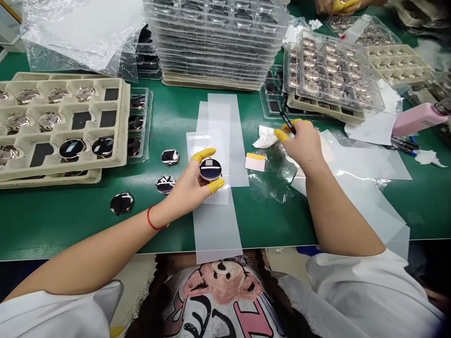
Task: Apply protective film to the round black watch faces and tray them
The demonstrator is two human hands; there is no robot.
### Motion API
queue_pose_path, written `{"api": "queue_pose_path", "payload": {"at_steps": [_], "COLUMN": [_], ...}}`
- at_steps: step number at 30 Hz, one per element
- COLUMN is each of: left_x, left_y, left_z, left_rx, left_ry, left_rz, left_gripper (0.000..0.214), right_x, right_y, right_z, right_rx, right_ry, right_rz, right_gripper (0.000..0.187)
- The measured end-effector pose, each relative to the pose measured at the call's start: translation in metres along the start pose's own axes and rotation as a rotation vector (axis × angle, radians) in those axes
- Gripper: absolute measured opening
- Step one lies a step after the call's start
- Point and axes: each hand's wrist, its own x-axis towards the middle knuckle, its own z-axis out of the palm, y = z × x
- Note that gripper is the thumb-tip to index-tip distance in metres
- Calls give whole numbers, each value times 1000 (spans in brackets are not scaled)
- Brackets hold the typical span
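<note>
My left hand (188, 183), with yellow finger cots on thumb and finger, grips a round watch case (210, 169) by its edges. Its dark glass faces up, over translucent sheets (216, 230). In my right hand (306, 146), also in yellow finger cots, is a slim black pen-like tool (287, 122); its exact kind cannot be made out. A crumpled white tissue (265, 136) lies beside those fingers, and a small white-and-yellow pad (255, 162) sits nearer me. Left of my left hand rest a watch case (170, 157), another watch case (165, 184) partly behind the hand, and a third watch case (121, 203).
A beige tray (121, 126) of watch cases stands at left. Tall stacked clear trays (214, 56) rise at the back. More filled trays (331, 70), a pink bottle (419, 119) and loose sheets (373, 159) occupy the right. Another person's hand (338, 5) shows at the top.
</note>
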Motion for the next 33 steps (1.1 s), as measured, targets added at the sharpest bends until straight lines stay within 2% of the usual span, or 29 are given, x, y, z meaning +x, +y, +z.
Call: {"api": "queue_pose_path", "payload": {"at_steps": [3,6,7,9,12,14,16,19,21,24,28,33], "left_x": [0,0,0,0,-1,-3,-4,-3,-3,-2,0,4], "left_y": [-3,-2,-1,0,0,-2,-4,-6,-6,-7,-9,-13], "left_z": [1,3,3,3,3,3,5,7,6,4,2,5], "left_rx": [-18,-31,-24,0,125,228,220,77,85,230,231,83], "left_ry": [-23,-50,-61,-72,-60,-70,-101,-102,-78,-76,-77,-110], "left_rz": [46,62,55,47,87,125,131,101,110,180,224,130], "left_gripper": [61,52,50,49,52,52,48,48,52,52,47,44], "right_x": [-1,-17,-28,-58,-104,-120,-122,-117,-120,-128,-122,-103], "right_y": [-13,-22,-25,-36,-58,-71,-77,-75,-73,-75,-80,-75], "right_z": [18,19,16,10,12,20,26,27,24,21,27,36], "right_rx": [23,68,128,285,421,394,345,343,367,345,340,437], "right_ry": [-21,-27,5,41,-57,-112,-128,-96,-112,-210,-224,-162], "right_rz": [-57,-119,-194,-432,-879,-980,-904,-779,-821,-875,-766,-694], "right_gripper": [17,12,12,13,13,19,24,27,28,29,26,19]}}
